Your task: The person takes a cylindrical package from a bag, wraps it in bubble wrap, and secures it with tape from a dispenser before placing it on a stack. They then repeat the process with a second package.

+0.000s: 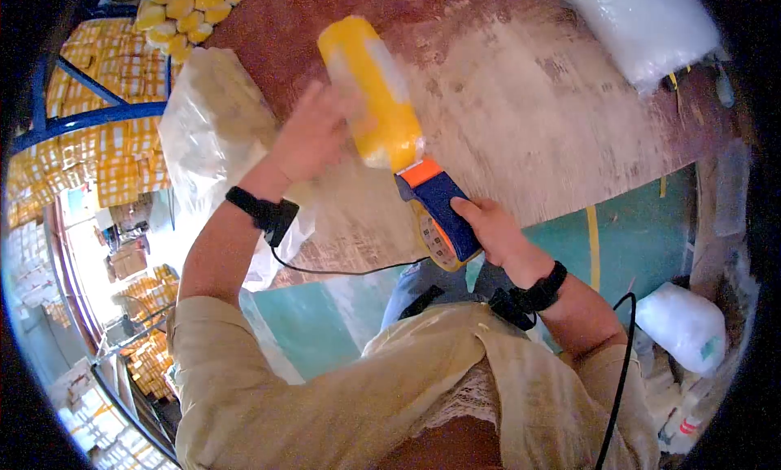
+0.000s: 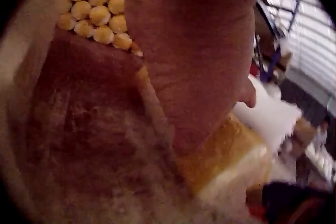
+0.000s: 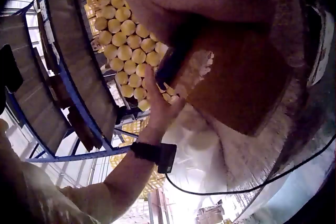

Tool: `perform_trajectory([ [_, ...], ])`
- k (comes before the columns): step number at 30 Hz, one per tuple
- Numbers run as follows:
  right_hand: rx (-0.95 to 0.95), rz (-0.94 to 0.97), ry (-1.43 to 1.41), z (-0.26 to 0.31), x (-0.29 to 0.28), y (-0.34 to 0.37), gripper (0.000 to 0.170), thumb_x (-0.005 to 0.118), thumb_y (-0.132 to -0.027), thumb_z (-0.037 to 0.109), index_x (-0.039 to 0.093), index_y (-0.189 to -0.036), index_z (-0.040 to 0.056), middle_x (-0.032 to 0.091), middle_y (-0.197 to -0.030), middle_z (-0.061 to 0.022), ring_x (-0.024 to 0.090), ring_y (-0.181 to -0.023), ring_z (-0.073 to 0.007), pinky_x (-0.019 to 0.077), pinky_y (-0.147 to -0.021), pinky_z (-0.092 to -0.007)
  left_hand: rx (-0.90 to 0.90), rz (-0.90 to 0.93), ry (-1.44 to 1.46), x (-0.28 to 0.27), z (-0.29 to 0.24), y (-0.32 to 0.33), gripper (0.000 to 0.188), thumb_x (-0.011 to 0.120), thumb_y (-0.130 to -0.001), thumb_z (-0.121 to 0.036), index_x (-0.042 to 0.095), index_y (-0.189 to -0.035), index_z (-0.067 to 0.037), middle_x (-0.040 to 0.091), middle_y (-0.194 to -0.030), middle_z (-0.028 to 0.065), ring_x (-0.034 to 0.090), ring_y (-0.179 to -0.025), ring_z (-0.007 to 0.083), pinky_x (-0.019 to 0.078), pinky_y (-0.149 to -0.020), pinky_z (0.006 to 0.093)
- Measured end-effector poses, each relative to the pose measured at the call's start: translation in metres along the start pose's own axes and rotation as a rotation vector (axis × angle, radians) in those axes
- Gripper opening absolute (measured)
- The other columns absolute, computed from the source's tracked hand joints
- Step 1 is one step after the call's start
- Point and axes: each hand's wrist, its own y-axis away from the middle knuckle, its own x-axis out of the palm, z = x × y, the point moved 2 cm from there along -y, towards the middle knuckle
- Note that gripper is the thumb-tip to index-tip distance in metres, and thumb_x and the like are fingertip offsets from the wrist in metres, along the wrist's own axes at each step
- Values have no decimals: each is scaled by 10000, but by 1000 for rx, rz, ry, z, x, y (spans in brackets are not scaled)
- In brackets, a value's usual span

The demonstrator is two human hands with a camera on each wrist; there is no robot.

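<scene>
A tape dispenser (image 1: 451, 205) with a blue body, an orange front and a tape roll at its side is gripped by my right hand (image 1: 498, 236), the thumb along its top. Its front end meets the near end of a yellow cylindrical roll (image 1: 378, 96) with whitish patches, lying on the table. Beside that roll, my left hand (image 1: 313, 132) is blurred, fingers extended and overlapping its left edge. In the left wrist view the palm (image 2: 199, 61) covers much of the picture, with part of the yellow roll (image 2: 226, 155) below it.
The wooden table (image 1: 521, 104) has a worn, curved front edge. Clear plastic wrapping (image 1: 215, 128) lies left, and a stack of yellow rolls (image 1: 183, 10) stands behind it. A large plastic-wrapped bundle (image 1: 643, 30) is at the far right. Another white bag (image 1: 682, 327) sits lower right.
</scene>
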Motion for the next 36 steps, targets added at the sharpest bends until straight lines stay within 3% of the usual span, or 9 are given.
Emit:
perform_trajectory([
  [5, 30, 73, -246, -20, -9, -17, 335, 512, -864, 299, 577, -976, -10, 627, -788, -88, 601, -656, -172, 492, -602, -294, 350, 164, -75, 19, -2, -40, 684, 680, -569, -238, 450, -1211, -189, 364, -1319, 130, 284, -1275, 286, 178, -1051, 510],
  [12, -79, 413, -1035, -11, -47, -14, 291, 476, -877, 276, 564, -1009, 32, 637, -852, -68, 618, -694, -180, 532, -692, -306, 81, 439, 374, 6, 11, -142, 831, 746, -474, -410, 460, -1205, -135, 457, -1217, 122, 409, -1140, 346, 324, -968, 435],
  [15, -74, 533, -1257, -27, -55, -33, 268, 451, -882, 263, 570, -982, 45, 633, -800, -56, 609, -624, -136, 536, -559, -251, 181, 179, 276, 22, 16, -138, 828, 734, -515, -451, 449, -1230, -142, 492, -1180, 125, 450, -1101, 338, 353, -935, 432],
  [18, -50, 361, -1234, -23, -38, -27, 270, 453, -879, 269, 564, -990, 50, 627, -781, -47, 605, -603, -134, 532, -542, -248, 242, 72, 232, 23, 12, -124, 832, 727, -528, -469, 442, -1244, -155, 504, -1173, 122, 463, -1088, 333, 356, -936, 426],
  [20, -155, 549, -1255, -29, -33, -30, 277, 457, -878, 277, 559, -1005, 52, 626, -818, -49, 609, -674, -136, 532, -613, -264, 229, 92, 219, 20, 13, -122, 828, 721, -535, -480, 442, -1244, -156, 510, -1171, 119, 469, -1085, 329, 360, -935, 420],
  [23, -242, 190, -996, -80, 2, -47, 294, 448, -885, 288, 546, -1037, 57, 615, -880, -49, 596, -797, -139, 504, -746, -287, 202, 159, 210, 24, 13, -135, 811, 713, -552, -487, 448, -1236, -142, 517, -1170, 116, 478, -1082, 321, 372, -929, 407],
  [26, 92, 457, -1289, -78, 59, -13, 322, 435, -899, 320, 531, -1073, 67, 591, -949, -46, 557, -911, -141, 438, -876, -299, 232, 180, 277, 26, 18, -142, 783, 706, -578, -472, 450, -1229, -122, 519, -1176, 118, 485, -1082, 314, 383, -924, 391],
  [31, -138, 744, -1176, -68, 95, -43, 347, 426, -907, 342, 520, -1107, 75, 602, -999, -53, 581, -904, -183, 465, -849, -348, 245, 197, 309, 27, 21, -145, 759, 695, -606, -463, 449, -1227, -102, 514, -1188, 129, 477, -1099, 319, 366, -948, 391],
  [36, -40, 543, -1256, -39, 100, -69, 347, 412, -913, 328, 520, -1105, 60, 621, -954, -86, 606, -840, -215, 497, -798, -379, 324, 176, 127, 17, 25, -131, 796, 720, -610, -378, 384, -1274, -94, 426, -1274, 136, 402, -1169, 332, 314, -994, 389],
])
